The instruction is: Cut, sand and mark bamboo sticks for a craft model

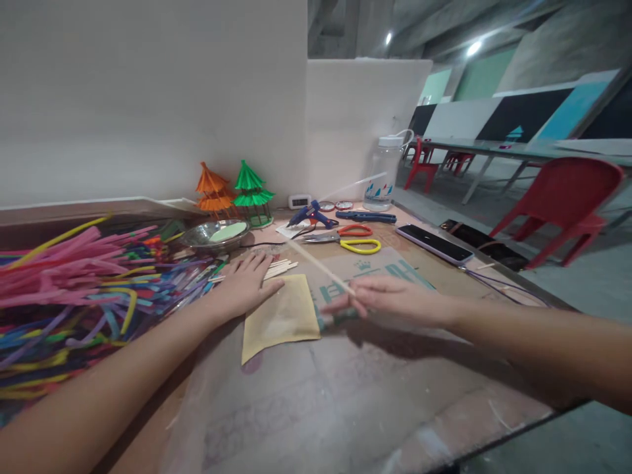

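Across the foreground is the table (306,408), clear plastic on top. Far L: big heap of pipe cleaners (74,257), loose & mixed. Betw. the hands lies yellow paper (282,316), thin, prob. easy to crease; best lifted by an edge. L hand (244,283) is flat, fingers a bit apart, thumb at the paper's top L edge, gripping nothing visible. R hand (378,294) pinches the near end of a pale stick (320,266), angled up & away over the table; dark thing under those fingers too blurred to ID. Stick looks v. light, stiff, dry, so prob. snaps if bent; hold nr the end or mid, gently. More short sticks (282,267) lie just beyond L fingertips, bundled loosely.
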### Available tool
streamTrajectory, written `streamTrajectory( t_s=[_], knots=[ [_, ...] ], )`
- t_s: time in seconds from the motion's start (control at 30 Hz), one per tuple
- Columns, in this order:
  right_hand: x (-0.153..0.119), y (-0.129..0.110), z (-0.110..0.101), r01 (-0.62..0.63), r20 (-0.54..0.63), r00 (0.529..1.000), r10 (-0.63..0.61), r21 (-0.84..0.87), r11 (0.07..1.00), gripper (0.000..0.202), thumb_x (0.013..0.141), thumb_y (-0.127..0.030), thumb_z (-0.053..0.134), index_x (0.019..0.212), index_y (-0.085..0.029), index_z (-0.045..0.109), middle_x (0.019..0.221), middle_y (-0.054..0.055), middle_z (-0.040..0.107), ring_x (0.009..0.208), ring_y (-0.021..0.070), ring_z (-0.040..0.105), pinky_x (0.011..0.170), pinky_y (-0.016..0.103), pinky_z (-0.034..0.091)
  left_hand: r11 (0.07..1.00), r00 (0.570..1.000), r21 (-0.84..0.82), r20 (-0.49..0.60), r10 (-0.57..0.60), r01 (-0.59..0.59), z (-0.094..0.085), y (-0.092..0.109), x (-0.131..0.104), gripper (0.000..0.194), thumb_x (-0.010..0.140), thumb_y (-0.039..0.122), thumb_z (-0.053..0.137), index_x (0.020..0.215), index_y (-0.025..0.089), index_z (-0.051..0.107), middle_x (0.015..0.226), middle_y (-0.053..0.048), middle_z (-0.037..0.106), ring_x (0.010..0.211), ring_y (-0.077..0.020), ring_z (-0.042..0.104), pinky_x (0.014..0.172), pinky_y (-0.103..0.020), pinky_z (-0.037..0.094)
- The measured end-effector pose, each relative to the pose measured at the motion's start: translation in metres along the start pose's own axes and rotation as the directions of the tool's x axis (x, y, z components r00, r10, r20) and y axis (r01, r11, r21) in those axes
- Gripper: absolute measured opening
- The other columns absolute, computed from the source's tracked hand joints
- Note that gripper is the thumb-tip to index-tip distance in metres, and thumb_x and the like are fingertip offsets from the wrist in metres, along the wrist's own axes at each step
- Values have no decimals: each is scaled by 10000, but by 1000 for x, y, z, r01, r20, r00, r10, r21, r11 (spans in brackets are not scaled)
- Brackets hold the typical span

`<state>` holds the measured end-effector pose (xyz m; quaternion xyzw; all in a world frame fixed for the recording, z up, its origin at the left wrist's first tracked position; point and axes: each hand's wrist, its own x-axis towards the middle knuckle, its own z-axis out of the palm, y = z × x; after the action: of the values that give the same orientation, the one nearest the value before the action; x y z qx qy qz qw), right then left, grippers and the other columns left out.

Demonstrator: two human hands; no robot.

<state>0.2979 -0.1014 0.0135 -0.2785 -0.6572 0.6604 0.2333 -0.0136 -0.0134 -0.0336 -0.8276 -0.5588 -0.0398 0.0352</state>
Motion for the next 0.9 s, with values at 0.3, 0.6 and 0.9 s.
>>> streamTrajectory(
  t_s=[0.3, 0.6, 0.9],
  knots=[
    [-52, -3, -39, -125, 132, 984, 117, 56, 991, 473, 909, -609, 577, 686, -199, 500, 915, 136, 744, 888, 260, 702, 742, 366, 517, 1000, 999, 4, -43, -13, 13, 6, 5, 1, 709, 990, 586, 255, 1556, 172, 358, 1643, -172, 264, 1528, -385, 180, 1183, -612, 182],
    [-72, -10, -42, -167, 178, 971, 162, 13, 986, 398, 973, -513, 547, 750, -187, 495, 1028, 158, 757, 833, 209, 725, 793, 354, 524, 999, 994, 51, -112, 3, 2, 9, 8, 0, 694, 983, 583, 291, 1535, 175, 395, 1623, -170, 317, 1519, -384, 218, 1189, -620, 184],
    [15, -13, -48, 127, -146, 978, -146, -136, 983, 262, 969, -458, 570, 913, -208, 516, 1025, 82, 755, 974, 193, 699, 928, 385, 481, 971, 950, -155, -284, 132, -181, -34, 37, -11, 422, 1019, 393, 355, 1197, 147, 648, 1306, -150, 634, 1256, -295, 543, 1073, -467, 401]
  ],
)
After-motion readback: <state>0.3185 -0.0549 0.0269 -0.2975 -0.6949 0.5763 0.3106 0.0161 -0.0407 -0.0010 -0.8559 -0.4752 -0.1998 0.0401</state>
